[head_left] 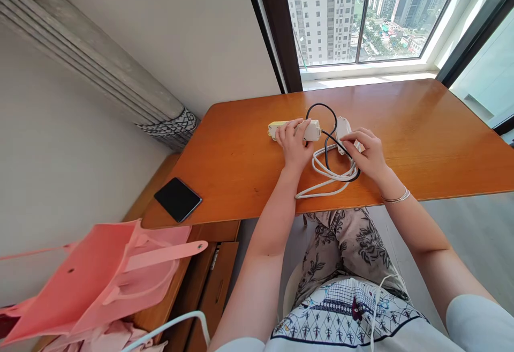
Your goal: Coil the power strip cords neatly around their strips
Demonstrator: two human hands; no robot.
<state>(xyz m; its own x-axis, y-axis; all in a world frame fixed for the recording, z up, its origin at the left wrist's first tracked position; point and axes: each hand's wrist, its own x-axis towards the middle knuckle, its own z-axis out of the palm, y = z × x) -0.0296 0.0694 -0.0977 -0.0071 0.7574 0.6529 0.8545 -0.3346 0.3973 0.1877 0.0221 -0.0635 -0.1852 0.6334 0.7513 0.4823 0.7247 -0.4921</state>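
Note:
My left hand lies over a white power strip with a yellowish end, fingers and thumb closed around its sides. A black cable runs out of the strip's right end and loops over the tabletop. My right hand is closed in a pinch on the black cable, beside a second white power strip that its fingers partly cover. Between and below my hands lies a coiled white cable, with the black cable crossing it.
The wooden table carries a black phone at its left front corner. A pink bag stands open to the left, beside a wooden cabinet. Behind the table is a window; a tied curtain hangs at the left.

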